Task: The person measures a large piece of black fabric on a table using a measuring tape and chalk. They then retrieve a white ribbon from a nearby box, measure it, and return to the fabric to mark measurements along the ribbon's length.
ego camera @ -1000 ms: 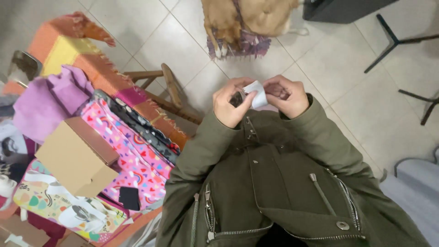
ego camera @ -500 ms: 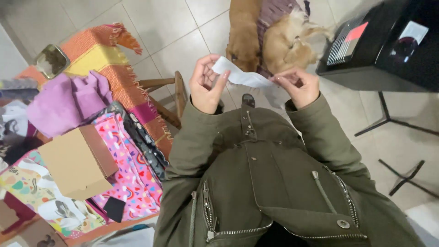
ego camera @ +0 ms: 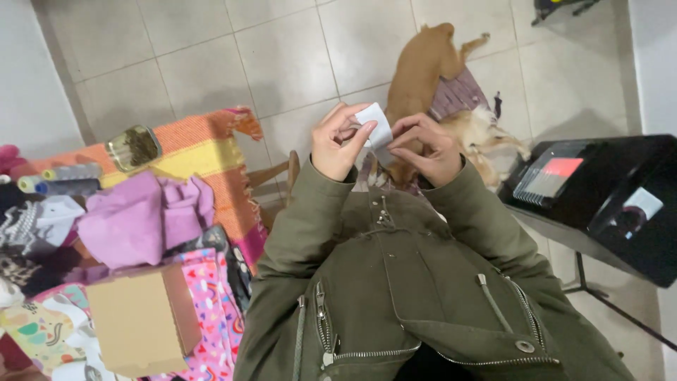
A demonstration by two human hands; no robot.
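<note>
We pinch the white cloth (ego camera: 374, 125) between left hand (ego camera: 337, 144) and right hand (ego camera: 424, 147); it looks light, limp, best gripped at its edges.

My hands (ego camera: 386, 147) cover pt of the white paper (ego camera: 374, 127); dog's (ego camera: 423, 74) head hidden behind them. Cardboard box (ego camera: 141, 328) cut off at btm edge.
</note>
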